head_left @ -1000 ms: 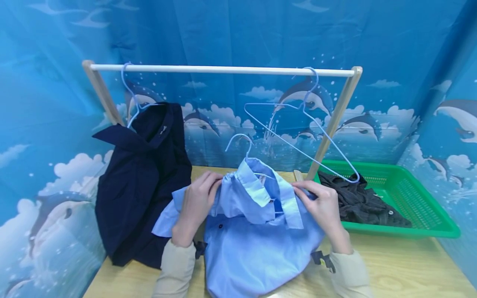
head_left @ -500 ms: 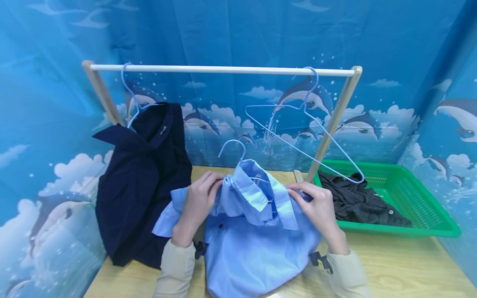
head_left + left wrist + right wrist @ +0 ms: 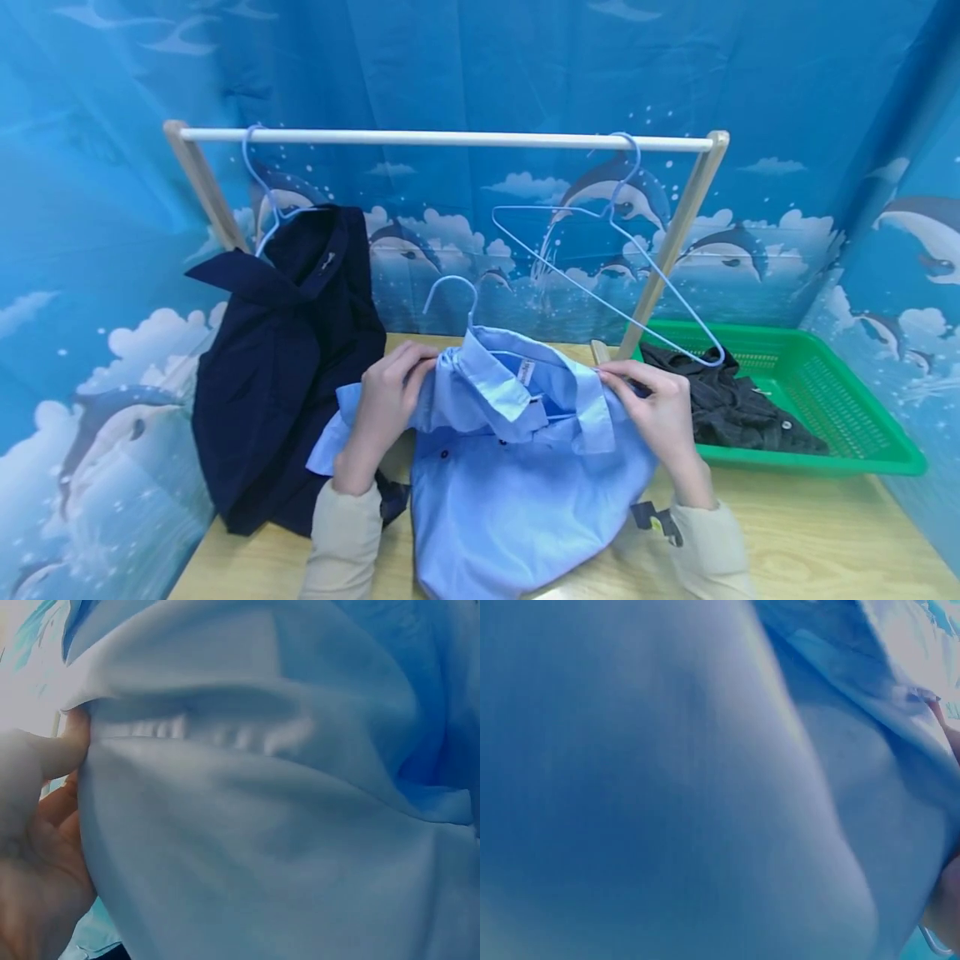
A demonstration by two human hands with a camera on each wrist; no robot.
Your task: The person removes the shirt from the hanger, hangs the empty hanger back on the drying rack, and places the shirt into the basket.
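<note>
A light blue shirt [image 3: 510, 483] lies bunched on the wooden table [image 3: 810, 533], with a pale blue wire hanger [image 3: 450, 292] pushed into its collar and the hook sticking up. My left hand [image 3: 390, 392] grips the shirt's left shoulder. My right hand [image 3: 648, 400] pinches the right shoulder by the collar. In the left wrist view the shirt fabric [image 3: 285, 802] fills the frame beside my fingers [image 3: 37, 757]. The right wrist view is almost all blue cloth [image 3: 667, 787].
A wooden rack with a white rail [image 3: 442, 138] stands behind. A navy shirt [image 3: 285, 350] hangs on it at left, and an empty wire hanger [image 3: 600, 258] hangs at right. A green basket [image 3: 847, 417] at right holds a dark garment [image 3: 735, 408].
The hanger's hook has shifted to the left and the collar has spread wider between my hands. My right hand has moved a little right.
</note>
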